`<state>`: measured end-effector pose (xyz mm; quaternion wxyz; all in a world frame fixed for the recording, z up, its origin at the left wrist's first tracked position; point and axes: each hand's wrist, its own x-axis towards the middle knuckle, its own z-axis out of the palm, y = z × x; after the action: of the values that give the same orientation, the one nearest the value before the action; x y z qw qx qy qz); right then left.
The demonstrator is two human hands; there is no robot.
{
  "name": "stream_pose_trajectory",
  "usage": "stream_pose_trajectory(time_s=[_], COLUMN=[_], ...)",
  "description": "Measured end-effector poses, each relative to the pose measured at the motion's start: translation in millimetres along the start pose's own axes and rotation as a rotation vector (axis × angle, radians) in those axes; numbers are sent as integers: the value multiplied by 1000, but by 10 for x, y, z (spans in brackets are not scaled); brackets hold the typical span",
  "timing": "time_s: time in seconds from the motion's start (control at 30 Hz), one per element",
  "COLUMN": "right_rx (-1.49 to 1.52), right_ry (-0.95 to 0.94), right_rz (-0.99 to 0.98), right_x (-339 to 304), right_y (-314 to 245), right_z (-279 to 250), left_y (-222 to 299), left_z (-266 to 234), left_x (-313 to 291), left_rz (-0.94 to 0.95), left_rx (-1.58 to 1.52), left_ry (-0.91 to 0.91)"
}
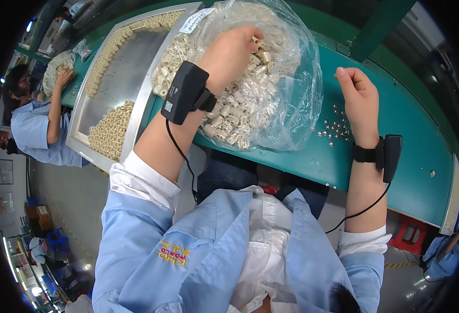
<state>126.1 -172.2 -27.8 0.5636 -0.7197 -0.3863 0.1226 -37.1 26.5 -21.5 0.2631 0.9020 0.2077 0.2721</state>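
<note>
My left hand (233, 55) is over a clear plastic bag (305, 99) of cream plastic parts (234, 112). Its fingers are curled with the tips close together among the parts at the far side; what they hold, if anything, is hidden. To the right, my right hand (361, 99) is raised above the green table (396, 151), thumb and fingers drawn together. I cannot make out anything in its grip. Small shiny metal pieces (335, 128) lie scattered on the table just left of my right wrist.
A metal-framed tray (120, 68) left of the bag holds many cream parts (112, 128) along its edges. A green post (378, 34) rises at the table's far side. Farther left, another person (44, 117) sits at work; a red stool (411, 233) stands at the right.
</note>
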Motion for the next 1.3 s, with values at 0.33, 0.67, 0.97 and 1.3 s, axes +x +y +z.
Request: stream_pose_trajectory(time_s=[0.33,0.67,0.97,1.3], right_rx=[-8,-72,-315,-443], right_ry=[-14,3,-261,-465], right_rz=[-7,-5,-33,-64], right_x=[-1,29,29,-104], right_y=[-4,-35,9,-84], right_z=[-11,-114,-166,-179], left_y=[-13,268,589,281], left_z=[-41,112,606,652], left_x=[-169,-41,-46,23], left_rz=[73,228,62,42], left_rx=[254,-219,-830,-718], left_ry=[-125,37,-293,-380])
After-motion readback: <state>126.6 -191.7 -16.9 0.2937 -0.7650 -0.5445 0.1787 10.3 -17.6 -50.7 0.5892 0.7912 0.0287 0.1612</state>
